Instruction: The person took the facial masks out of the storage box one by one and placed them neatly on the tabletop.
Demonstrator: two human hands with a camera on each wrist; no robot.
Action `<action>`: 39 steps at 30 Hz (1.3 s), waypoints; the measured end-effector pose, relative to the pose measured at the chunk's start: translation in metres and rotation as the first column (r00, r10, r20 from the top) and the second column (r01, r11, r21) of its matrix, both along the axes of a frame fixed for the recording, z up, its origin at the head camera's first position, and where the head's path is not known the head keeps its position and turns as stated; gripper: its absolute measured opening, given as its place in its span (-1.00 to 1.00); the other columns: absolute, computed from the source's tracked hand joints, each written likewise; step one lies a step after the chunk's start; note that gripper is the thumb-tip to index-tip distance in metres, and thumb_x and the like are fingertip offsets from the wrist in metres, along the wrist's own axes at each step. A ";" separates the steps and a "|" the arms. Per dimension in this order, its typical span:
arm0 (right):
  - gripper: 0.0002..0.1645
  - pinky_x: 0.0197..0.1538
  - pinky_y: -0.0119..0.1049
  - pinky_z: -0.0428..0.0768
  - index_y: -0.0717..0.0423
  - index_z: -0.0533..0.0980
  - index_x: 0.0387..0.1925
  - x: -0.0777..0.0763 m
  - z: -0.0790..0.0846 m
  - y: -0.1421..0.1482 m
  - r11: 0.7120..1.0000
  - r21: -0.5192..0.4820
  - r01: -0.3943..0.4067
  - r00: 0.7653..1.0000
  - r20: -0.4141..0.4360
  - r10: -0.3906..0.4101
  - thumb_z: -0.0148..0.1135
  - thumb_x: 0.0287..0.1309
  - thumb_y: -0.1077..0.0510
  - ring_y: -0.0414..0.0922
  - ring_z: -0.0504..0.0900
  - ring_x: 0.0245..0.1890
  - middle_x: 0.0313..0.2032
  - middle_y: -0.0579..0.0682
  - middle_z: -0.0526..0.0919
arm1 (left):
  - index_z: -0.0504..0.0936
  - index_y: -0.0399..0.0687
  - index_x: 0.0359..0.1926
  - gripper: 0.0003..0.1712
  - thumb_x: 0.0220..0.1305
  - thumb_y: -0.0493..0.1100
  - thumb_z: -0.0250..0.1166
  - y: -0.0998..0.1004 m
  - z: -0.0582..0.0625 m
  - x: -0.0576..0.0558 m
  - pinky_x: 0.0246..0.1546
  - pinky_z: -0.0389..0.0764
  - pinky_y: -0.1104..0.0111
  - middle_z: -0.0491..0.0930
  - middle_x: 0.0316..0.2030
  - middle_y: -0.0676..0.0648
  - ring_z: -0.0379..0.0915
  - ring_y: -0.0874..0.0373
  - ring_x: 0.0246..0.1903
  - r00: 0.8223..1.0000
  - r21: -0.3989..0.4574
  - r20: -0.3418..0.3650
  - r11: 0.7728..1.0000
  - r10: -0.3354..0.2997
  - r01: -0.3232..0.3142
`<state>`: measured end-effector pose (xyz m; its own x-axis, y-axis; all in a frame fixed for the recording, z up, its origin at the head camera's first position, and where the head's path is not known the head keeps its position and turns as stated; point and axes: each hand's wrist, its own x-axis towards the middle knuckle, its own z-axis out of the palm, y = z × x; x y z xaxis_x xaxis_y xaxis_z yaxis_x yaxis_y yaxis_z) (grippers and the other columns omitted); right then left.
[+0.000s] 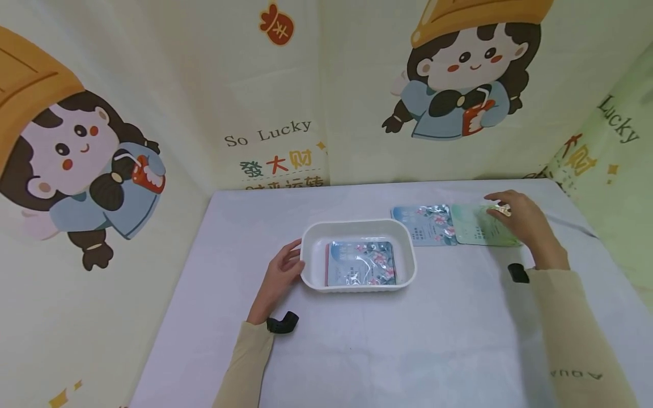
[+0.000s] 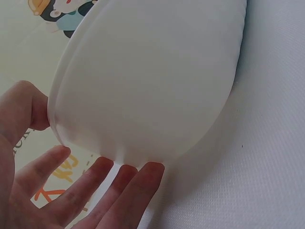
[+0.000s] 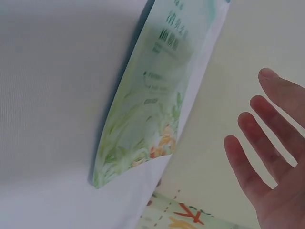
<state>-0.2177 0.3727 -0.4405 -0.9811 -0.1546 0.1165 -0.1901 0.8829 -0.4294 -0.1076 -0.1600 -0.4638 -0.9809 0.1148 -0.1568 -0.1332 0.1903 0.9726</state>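
My left hand (image 1: 279, 276) touches the left end of a white plastic tray (image 1: 308, 238). In the left wrist view its straight fingertips (image 2: 153, 168) rest on the tray's outer wall and the thumb meets the rim. Inside the tray lies a small pile of flat sachets, a blue floral sachet (image 1: 361, 263) on top and a pink edge showing at its left. Just above a flat green sachet (image 1: 476, 225), my right hand (image 1: 525, 224) hovers with fingers spread and nothing held. In the right wrist view a gap shows between that hand and the green sachet.
A second blue floral sachet (image 1: 425, 225) lies behind the tray's right corner, against the green one's left edge. White cloth (image 1: 388, 345) covers the table. Cartoon-printed curtains (image 1: 357, 85) hang behind and at both sides. Each wrist carries a black device (image 1: 283, 323).
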 end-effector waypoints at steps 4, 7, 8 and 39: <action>-0.57 0.00 0.30 0.45 0.33 0.50 0.13 0.006 0.006 -0.011 1.000 0.002 -0.018 1.000 -0.021 0.018 0.28 0.23 0.33 0.35 0.49 0.01 0.12 0.42 0.46 | 0.29 0.12 0.46 -0.36 0.41 -0.18 0.21 -0.003 -0.014 -0.004 0.12 0.58 0.16 0.42 0.32 -0.19 0.45 -0.07 0.26 1.000 0.009 0.005 1.000 0.007 -0.007; -0.57 0.00 0.28 0.47 0.32 0.51 0.12 0.010 0.009 -0.018 1.000 0.010 -0.029 0.999 -0.039 0.029 0.30 0.21 0.33 0.32 0.49 0.00 0.11 0.40 0.47 | 0.29 0.21 0.45 -0.36 0.41 -0.15 0.22 -0.006 -0.024 -0.008 0.12 0.58 0.14 0.42 0.33 -0.16 0.44 -0.06 0.26 1.000 0.011 0.007 1.000 0.012 -0.012; -0.57 0.00 0.28 0.47 0.31 0.51 0.12 0.012 0.010 -0.020 1.000 0.012 -0.029 0.999 -0.046 0.030 0.31 0.20 0.33 0.32 0.49 0.00 0.10 0.39 0.48 | 0.30 0.23 0.44 -0.37 0.41 -0.14 0.23 -0.006 -0.025 -0.008 0.12 0.58 0.13 0.43 0.32 -0.15 0.45 -0.05 0.26 1.000 0.011 0.003 1.000 0.014 -0.014; -0.42 0.02 0.20 0.56 0.19 0.47 0.23 0.042 0.029 -0.086 0.987 0.013 -0.158 0.987 -0.032 0.158 0.39 0.18 0.20 0.21 0.53 0.02 0.12 0.25 0.51 | 0.34 0.28 0.41 -0.40 0.40 -0.16 0.23 -0.008 -0.029 -0.005 0.04 0.62 0.22 0.47 0.28 -0.11 0.47 -0.01 0.24 1.000 0.041 -0.004 0.999 0.020 -0.020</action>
